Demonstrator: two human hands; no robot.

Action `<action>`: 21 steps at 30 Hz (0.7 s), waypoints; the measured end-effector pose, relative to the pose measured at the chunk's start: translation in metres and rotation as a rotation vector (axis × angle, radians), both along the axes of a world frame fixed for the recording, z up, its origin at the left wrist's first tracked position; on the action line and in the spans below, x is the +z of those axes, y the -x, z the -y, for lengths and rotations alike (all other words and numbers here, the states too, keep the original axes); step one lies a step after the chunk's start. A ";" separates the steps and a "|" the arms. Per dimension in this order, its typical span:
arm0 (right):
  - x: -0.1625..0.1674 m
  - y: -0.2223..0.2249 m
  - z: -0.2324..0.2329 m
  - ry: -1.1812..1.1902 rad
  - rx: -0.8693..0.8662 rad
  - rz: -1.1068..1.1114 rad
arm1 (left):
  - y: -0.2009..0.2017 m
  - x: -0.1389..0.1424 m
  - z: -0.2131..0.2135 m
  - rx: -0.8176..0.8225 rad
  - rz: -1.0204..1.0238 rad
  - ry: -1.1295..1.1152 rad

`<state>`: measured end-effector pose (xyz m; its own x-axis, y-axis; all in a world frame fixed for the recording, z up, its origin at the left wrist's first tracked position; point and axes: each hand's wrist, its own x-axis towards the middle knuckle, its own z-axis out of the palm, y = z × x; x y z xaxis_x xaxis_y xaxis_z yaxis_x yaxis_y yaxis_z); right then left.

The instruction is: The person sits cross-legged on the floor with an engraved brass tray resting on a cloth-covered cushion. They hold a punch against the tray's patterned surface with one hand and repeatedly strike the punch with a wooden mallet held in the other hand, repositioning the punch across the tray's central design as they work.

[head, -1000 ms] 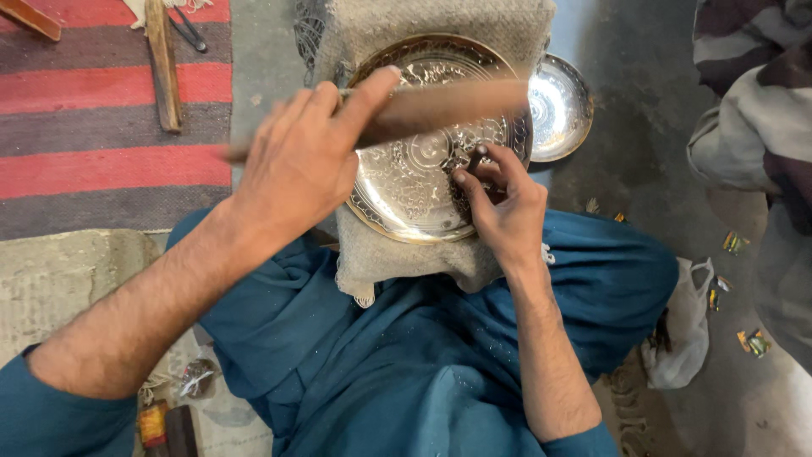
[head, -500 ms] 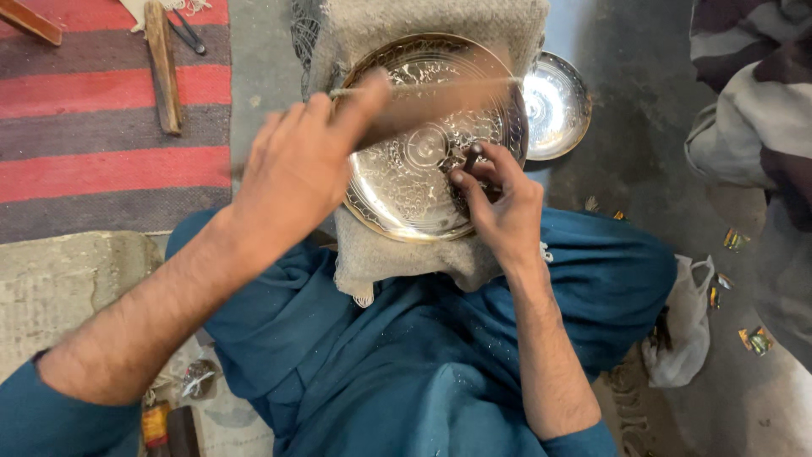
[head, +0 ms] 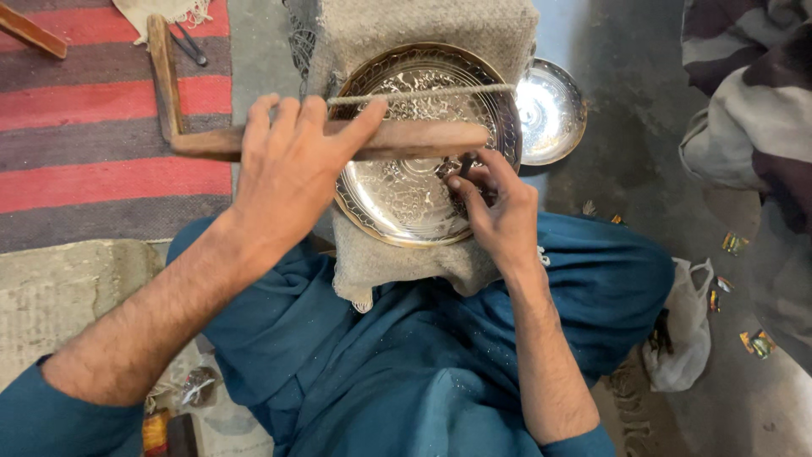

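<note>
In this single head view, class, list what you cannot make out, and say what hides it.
- Tool tip under the right hand: fingers cover it, so its kind and contact with the engraved metal plate stay unclear.
- Plate pattern: partly crossed by the wooden bow in the left hand.
- Small metal bowl: its left side sits behind the plate.
- Wooden stick: cut by the top left edge.
- Person at right: cut by the frame.

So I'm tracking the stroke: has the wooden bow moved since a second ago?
Yes. The bow in the left hand has slid left across the plate.
</note>
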<state>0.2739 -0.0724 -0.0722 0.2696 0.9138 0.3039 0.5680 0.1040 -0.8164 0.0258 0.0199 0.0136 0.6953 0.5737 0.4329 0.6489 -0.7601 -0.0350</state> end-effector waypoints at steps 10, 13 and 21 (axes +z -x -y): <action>-0.004 0.000 0.001 -0.005 0.040 -0.108 | 0.003 0.001 0.000 0.028 -0.059 -0.047; -0.004 -0.001 0.000 -0.016 0.034 -0.083 | 0.003 0.002 0.001 0.024 0.023 0.010; -0.004 0.005 -0.002 -0.006 0.006 -0.268 | 0.000 0.010 0.004 0.053 0.016 0.259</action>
<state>0.2693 -0.0709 -0.0760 0.3361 0.9139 0.2278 0.3309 0.1119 -0.9370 0.0258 0.0159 0.0241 0.6554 0.7023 0.2779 0.6871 -0.7072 0.1669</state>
